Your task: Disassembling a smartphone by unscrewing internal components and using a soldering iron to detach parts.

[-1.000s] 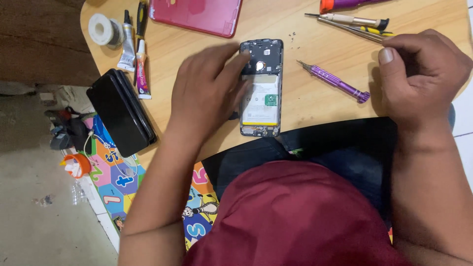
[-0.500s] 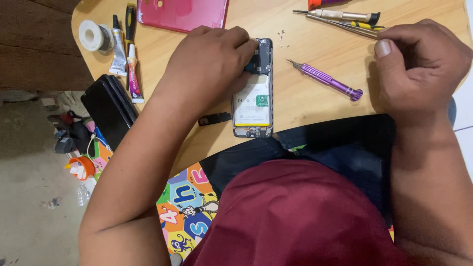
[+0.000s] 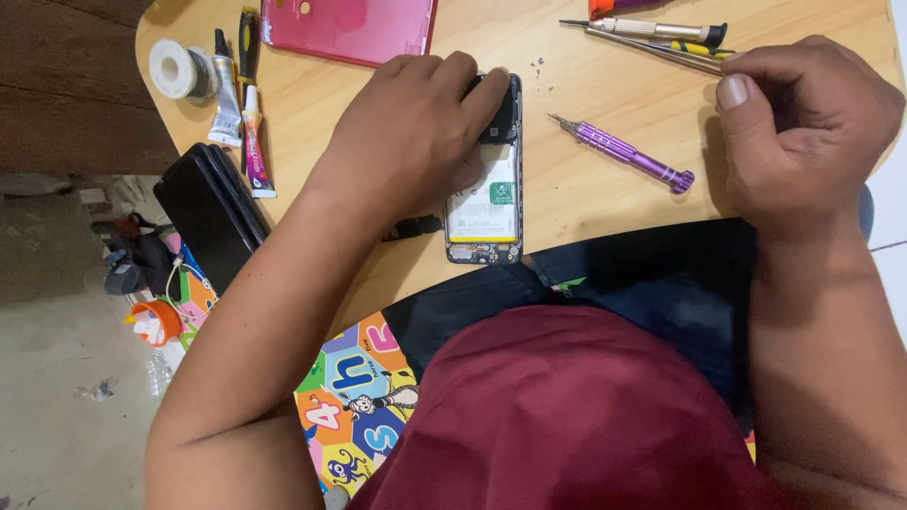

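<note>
Phone (image 3: 491, 203) lies pinned under gripping left hand (image 3: 416, 132); right hand (image 3: 803, 123) fisted nearby, seemingly empty

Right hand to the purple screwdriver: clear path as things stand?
Probably yes. The purple screwdriver lies alone on bare table just beside the right hand, nothing between them. That hand is curled in a fist, so it would likely need to open first.
</note>
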